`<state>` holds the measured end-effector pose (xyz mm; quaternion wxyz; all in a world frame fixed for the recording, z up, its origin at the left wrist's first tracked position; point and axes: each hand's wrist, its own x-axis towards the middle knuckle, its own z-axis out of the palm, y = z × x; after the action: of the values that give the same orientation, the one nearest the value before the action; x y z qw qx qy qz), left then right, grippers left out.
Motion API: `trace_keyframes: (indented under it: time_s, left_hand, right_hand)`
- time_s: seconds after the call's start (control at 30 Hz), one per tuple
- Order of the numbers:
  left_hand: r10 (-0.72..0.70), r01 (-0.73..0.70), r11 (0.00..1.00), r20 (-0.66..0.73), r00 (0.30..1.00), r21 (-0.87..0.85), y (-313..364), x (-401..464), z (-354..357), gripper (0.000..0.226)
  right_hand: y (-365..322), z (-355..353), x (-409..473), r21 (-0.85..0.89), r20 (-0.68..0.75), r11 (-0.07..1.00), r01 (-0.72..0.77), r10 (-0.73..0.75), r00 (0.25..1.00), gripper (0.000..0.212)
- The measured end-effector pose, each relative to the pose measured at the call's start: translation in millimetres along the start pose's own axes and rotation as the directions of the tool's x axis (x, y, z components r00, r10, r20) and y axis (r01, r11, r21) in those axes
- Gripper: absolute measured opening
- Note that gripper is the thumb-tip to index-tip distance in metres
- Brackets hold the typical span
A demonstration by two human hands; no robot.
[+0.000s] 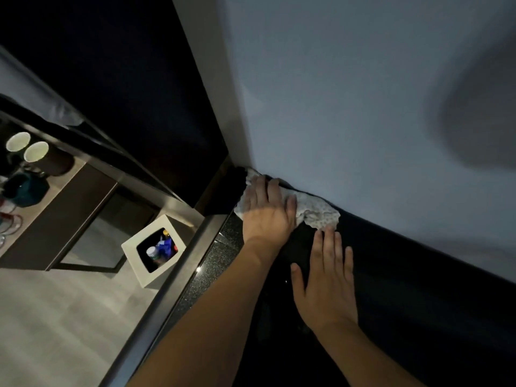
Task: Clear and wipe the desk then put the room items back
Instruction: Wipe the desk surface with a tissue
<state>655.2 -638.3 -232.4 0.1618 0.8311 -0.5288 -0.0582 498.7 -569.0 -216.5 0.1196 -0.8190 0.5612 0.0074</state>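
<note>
The left hand (268,216) is laid flat, fingers straight and slightly spread, pressing down on a crumpled pale speckled cloth (315,212); nothing is curled round or pinched, so the grip is an open palm press. The right hand (325,280) is likewise held flat with straight fingers, resting on the dark glossy tabletop (391,289) just near of the cloth, with its fingertips close to the cloth's near edge; it holds nothing.

The cloth is bunched at the far left corner of the tabletop, pushed against the pale blue-grey wall (363,93) where wall and tabletop meet. The wiping step is judged to be in hand, with the corner being worked.

The cloth is judged to be light, soft and limp: it will fold and bunch under pressure and slide easily on the polished surface. It is best held under a flat palm over its middle, or gathered by its bunched right part.

Beyond the tabletop's speckled left edge, a white square bin (134,247) holding coloured rubbish stands on the pale floor (55,317). Farther left, two dark mugs with white insides (36,151) are seen on a brown shelf (36,208).
</note>
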Motion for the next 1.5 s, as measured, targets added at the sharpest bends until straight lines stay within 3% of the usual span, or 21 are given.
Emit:
trace_keyframes:
  time_s: [0.1,0.23,0.5,0.57,0.7,0.87,0.97,1.13,1.23,1.5]
  left_hand:
    - [0.156,-0.161,0.986,0.127,0.980,0.034,-19.5,-2.4,0.1,0.050]
    - [0.337,-0.315,0.937,0.144,0.931,-0.153,-48.5,-42.8,-32.5,0.059]
    - [0.227,-0.216,0.967,0.070,0.971,-0.132,-95.7,-158.6,-54.2,0.064]
    - [0.190,-0.185,0.980,0.071,0.979,-0.069,-91.3,-162.7,-55.6,0.059]
    - [0.106,-0.119,0.989,0.137,0.985,0.083,-79.7,-158.1,-54.0,0.075]
    - [0.115,-0.118,0.992,0.087,0.990,0.038,-79.3,-159.7,-54.9,0.068]
    - [0.133,-0.136,0.990,0.075,0.988,0.043,-79.8,-160.4,-55.8,0.061]
    - [0.142,-0.145,0.989,0.108,0.984,0.018,-78.2,-163.4,-59.2,0.070]
    - [0.176,-0.176,0.984,0.120,0.977,-0.011,-86.0,-169.4,-59.3,0.071]
    - [0.169,-0.170,0.985,0.127,0.977,0.002,-135.0,-259.6,-78.9,0.070]
  right_hand:
    - [-1.1,0.3,-0.9,0.008,-0.012,1.000,0.012,-0.012,1.000,0.075]
    - [-3.0,-1.5,-1.5,0.032,-0.027,0.999,0.013,-0.012,1.000,0.076]
    - [-1.8,-7.6,-1.8,0.047,-0.007,0.998,0.032,-0.031,0.999,0.075]
    - [-1.9,-6.7,-0.5,0.042,-0.008,0.998,0.037,-0.036,0.999,0.074]
    - [-1.4,-2.3,1.2,-0.003,-0.022,0.999,0.039,-0.039,0.999,0.071]
    - [-5.0,-2.9,-4.4,0.026,-0.076,0.998,0.063,-0.061,0.995,0.065]
    - [-15.9,-4.7,-36.6,0.111,-0.106,0.990,0.084,-0.073,0.992,0.062]
    - [-59.2,17.3,-123.3,0.288,-0.081,0.953,0.091,-0.071,0.994,0.063]
    - [-70.2,32.6,-140.6,0.164,-0.147,0.983,0.084,-0.060,0.987,0.067]
    - [-71.2,34.0,-134.0,0.022,-0.081,0.997,0.070,-0.068,0.994,0.067]
